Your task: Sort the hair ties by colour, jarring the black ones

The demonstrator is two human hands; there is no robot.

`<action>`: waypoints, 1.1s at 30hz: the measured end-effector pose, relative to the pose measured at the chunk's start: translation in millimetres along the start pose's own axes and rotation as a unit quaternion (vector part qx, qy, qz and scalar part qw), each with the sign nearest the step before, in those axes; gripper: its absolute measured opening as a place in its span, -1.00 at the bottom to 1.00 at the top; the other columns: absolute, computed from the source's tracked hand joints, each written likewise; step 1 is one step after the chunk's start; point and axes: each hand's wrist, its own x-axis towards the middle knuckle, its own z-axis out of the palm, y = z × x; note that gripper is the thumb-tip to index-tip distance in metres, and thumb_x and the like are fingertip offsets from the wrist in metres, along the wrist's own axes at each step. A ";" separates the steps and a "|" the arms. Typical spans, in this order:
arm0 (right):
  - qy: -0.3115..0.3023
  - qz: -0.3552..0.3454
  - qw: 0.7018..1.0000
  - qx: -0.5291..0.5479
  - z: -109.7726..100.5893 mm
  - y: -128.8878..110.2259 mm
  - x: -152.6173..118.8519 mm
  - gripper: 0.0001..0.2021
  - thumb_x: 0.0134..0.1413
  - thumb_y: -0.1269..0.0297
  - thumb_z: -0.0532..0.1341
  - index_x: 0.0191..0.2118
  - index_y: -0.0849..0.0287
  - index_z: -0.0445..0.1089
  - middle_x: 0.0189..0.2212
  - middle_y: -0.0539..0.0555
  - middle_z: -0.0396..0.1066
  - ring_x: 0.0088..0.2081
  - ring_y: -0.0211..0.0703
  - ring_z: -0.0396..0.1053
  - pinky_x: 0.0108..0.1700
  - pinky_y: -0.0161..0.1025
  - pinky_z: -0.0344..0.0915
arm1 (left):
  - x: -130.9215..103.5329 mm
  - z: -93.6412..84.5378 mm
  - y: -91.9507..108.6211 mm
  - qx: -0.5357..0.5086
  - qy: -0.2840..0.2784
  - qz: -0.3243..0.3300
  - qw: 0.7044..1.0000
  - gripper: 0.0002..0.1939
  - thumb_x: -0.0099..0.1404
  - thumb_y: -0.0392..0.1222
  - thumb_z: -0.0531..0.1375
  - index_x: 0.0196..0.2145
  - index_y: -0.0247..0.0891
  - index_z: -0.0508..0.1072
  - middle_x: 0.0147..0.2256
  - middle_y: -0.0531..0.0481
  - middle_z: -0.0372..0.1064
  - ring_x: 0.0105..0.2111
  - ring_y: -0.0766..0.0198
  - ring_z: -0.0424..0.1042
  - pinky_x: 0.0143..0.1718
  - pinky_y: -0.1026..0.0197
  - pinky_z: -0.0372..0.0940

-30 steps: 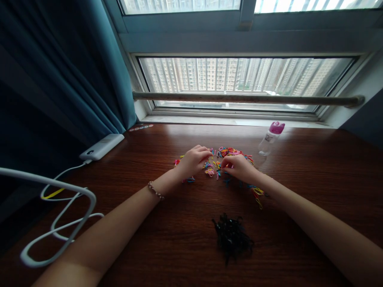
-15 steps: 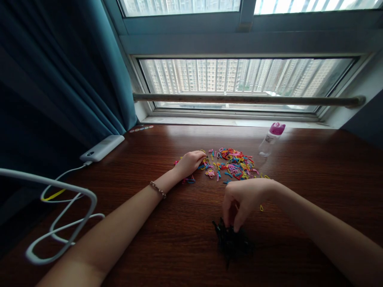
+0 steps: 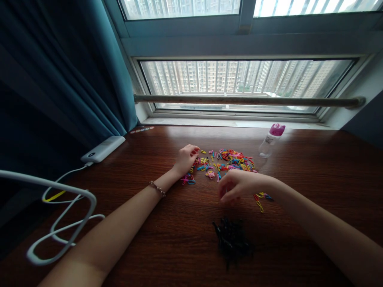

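Note:
Many small colourful bands [image 3: 236,160] lie spread over the middle of the brown table. At their left edge is my left hand [image 3: 186,158], fingers curled together near the bands; what its fingertips hold, if anything, is too small to name. My right hand [image 3: 236,186] hovers between the coloured bands and a black pile [image 3: 232,241], its fingers bent downward and its fingertips partly hidden. The pile, made of thin dark pieces, sits nearer the front. A few yellow, red and blue bands [image 3: 259,205] lie under and beside my right wrist.
A clear bottle with a pink cap [image 3: 267,145] stands at the back right. A white power bank [image 3: 103,149] with looped white cables [image 3: 89,195] lies at the left, by a blue curtain [image 3: 119,95]. The window is behind the brown table [image 3: 323,159].
My right hand has lifted away from the black pile and moved back toward the coloured bands. My left hand has shifted slightly left and back, uncovering some bands.

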 end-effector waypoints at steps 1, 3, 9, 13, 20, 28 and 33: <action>-0.006 -0.002 1.000 0.001 0.7 0.4 0.1 -0.80 -0.08 0.26 0.24 -0.33 0.29 0.43 -0.56 0.00 0.39 -0.55 -0.35 0.33 -0.54 -0.45 0.25 | 0.8 -0.1 -1.9 -0.011 -0.018 -0.017 1.000 -0.83 0.09 -0.30 0.14 -0.32 -0.33 0.46 -0.34 -0.07 0.42 -0.38 0.27 0.41 -0.32 0.26 0.32; -0.012 -0.006 1.000 0.003 1.9 -0.2 -0.1 -0.80 -0.08 0.26 0.24 -0.32 0.29 0.42 -0.54 0.00 0.39 -0.54 -0.35 0.33 -0.52 -0.44 0.26 | 2.8 -1.4 -5.3 -0.039 -0.073 -0.051 0.995 -0.84 0.06 -0.29 0.16 -0.36 -0.32 0.49 -0.37 -0.06 0.45 -0.37 0.25 0.42 -0.30 0.25 0.32; 0.134 -0.059 0.986 -0.082 0.8 0.7 5.7 -0.84 0.01 0.29 0.18 -0.35 0.27 0.44 -0.53 0.01 0.41 -0.50 -0.29 0.34 -0.46 -0.38 0.27 | 11.3 -13.4 -9.7 -0.107 -0.200 -0.043 0.973 -0.79 -0.04 -0.28 0.19 -0.38 -0.34 0.51 -0.29 -0.07 0.45 -0.29 0.21 0.41 -0.24 0.24 0.31; 0.382 -0.139 0.878 -0.251 -6.2 23.0 18.0 -0.80 0.07 0.41 0.10 -0.19 0.20 0.40 -0.22 0.14 0.42 -0.16 -0.11 0.34 -0.10 -0.16 0.25 | 13.6 -18.3 -9.0 -0.117 -0.222 -0.047 0.967 -0.82 -0.09 -0.28 0.21 -0.44 -0.35 0.51 -0.31 -0.08 0.45 -0.31 0.22 0.41 -0.26 0.24 0.32; 0.368 -0.126 0.853 -0.349 -23.3 47.6 48.7 -0.65 0.06 0.56 0.01 -0.02 0.28 0.31 -0.05 0.23 0.32 0.02 -0.09 0.22 0.05 -0.17 0.14 | 10.1 -14.7 -5.2 -0.063 -0.157 -0.032 0.985 -0.93 -0.08 -0.27 0.21 -0.61 -0.31 0.48 -0.38 -0.05 0.43 -0.36 0.26 0.40 -0.31 0.28 0.31; 0.378 0.031 0.850 -0.365 -44.6 29.1 92.6 -0.78 0.03 0.47 0.10 -0.27 0.21 0.47 -0.28 0.15 0.46 -0.22 -0.09 0.35 -0.17 -0.28 0.19 | 12.1 -19.8 -3.2 -0.173 -0.069 -0.118 0.975 -0.78 0.02 -0.12 0.20 -0.45 -0.37 0.43 -0.48 -0.06 0.44 -0.46 0.27 0.41 -0.44 0.27 0.29; 0.377 0.043 0.858 -0.344 -49.5 30.2 102.8 -0.90 -0.13 0.46 0.20 -0.43 0.20 0.47 -0.46 0.08 0.46 -0.38 -0.14 0.37 -0.32 -0.32 0.19 | 13.7 -21.2 -1.9 -0.295 -0.063 -0.155 0.941 -0.74 -0.03 -0.12 0.26 -0.44 -0.37 0.39 -0.47 -0.07 0.46 -0.46 0.28 0.43 -0.42 0.25 0.31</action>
